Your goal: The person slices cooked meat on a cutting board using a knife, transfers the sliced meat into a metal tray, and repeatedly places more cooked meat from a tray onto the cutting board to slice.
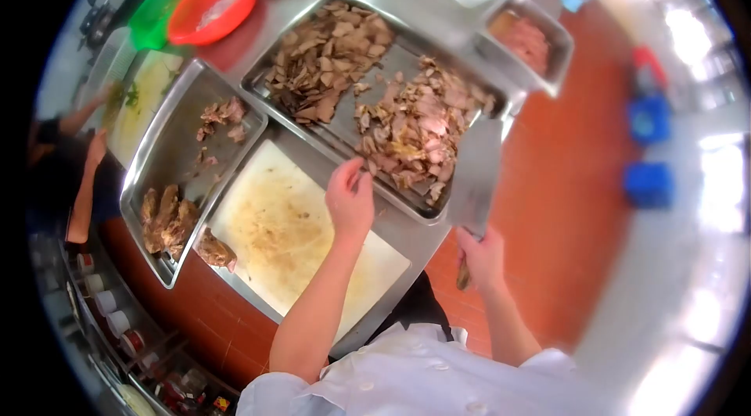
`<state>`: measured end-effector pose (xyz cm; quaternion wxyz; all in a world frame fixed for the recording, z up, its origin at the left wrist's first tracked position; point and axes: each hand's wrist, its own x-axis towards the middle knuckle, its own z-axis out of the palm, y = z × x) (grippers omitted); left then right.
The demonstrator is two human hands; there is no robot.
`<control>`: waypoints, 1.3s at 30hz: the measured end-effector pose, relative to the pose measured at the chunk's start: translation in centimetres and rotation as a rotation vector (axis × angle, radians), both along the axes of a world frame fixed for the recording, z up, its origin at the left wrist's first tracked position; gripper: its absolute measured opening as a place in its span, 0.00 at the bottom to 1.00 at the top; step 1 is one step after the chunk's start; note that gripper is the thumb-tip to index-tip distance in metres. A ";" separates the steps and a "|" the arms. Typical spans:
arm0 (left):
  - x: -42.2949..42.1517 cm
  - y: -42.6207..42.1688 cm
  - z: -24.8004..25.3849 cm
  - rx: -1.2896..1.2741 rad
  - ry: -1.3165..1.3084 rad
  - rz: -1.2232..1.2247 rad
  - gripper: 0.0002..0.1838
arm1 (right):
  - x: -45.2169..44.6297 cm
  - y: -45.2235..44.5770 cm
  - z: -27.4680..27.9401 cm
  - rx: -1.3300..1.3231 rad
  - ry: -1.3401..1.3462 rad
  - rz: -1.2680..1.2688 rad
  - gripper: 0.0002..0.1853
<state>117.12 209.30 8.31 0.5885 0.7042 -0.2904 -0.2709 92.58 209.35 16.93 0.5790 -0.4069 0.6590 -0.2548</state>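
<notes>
My right hand (483, 258) grips the wooden handle of a broad cleaver (476, 170), its blade beside the right end of a large metal tray (325, 134). Sliced brown meat (325, 56) fills the tray's left part, and paler chopped meat (422, 127) its right. At the tray's near edge is my left hand (350, 195), fingers curled together; whatever they may hold is too small to make out. Below it lies a stained white cutting board (289, 228), with a brown meat piece (214, 250) at its left edge.
A second metal tray (176, 154) on the left holds meat chunks and scraps. Red (215, 5) and green (156, 13) baskets stand at the back left. A small tray of pink meat (522, 41) is at the back right. Another person's hands (95, 148) are at far left.
</notes>
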 end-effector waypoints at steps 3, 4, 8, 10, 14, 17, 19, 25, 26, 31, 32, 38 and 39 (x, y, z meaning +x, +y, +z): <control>2.7 6.0 1.0 0.048 -0.025 0.043 0.12 | 1.5 1.7 0.4 0.043 0.003 0.077 0.10; 3.7 8.5 1.1 0.093 -0.043 0.088 0.12 | 2.1 2.3 0.5 0.065 0.001 0.118 0.10; 8.2 17.8 0.9 0.208 -0.107 0.305 0.12 | 4.6 4.0 0.0 0.155 0.096 0.433 0.14; 10.3 22.7 1.6 0.244 -0.186 0.456 0.14 | 6.0 4.9 0.1 0.218 0.117 0.567 0.16; 14.6 27.5 1.9 0.370 -0.298 0.663 0.21 | 7.1 7.7 -3.5 -0.149 0.411 0.912 0.18; 17.7 26.8 1.3 0.396 -0.462 0.725 0.26 | 8.0 9.0 -3.6 -0.262 0.491 1.024 0.18; 19.1 25.2 1.8 0.399 -0.297 0.704 0.30 | 8.5 9.2 -3.2 -0.272 0.526 1.072 0.18; 22.1 24.1 0.6 0.522 -0.253 0.544 0.31 | 8.7 9.8 -3.7 -0.335 0.568 1.090 0.17; 21.9 23.8 0.9 0.543 -0.268 0.518 0.29 | 8.8 9.8 -3.7 -0.331 0.569 1.086 0.17; 12.9 22.7 1.2 0.479 -0.141 0.413 0.28 | 8.4 9.7 -4.4 -0.349 0.573 1.063 0.17; 10.4 22.6 1.4 0.459 -0.135 0.386 0.29 | 8.3 9.6 -4.5 -0.345 0.585 1.058 0.18; 1.7 23.6 1.0 0.279 -0.203 0.304 0.34 | 9.6 9.8 -2.1 -0.251 0.500 0.930 0.16; 1.4 24.0 0.9 0.254 -0.139 0.289 0.34 | 9.8 10.1 -1.3 -0.252 0.480 0.939 0.16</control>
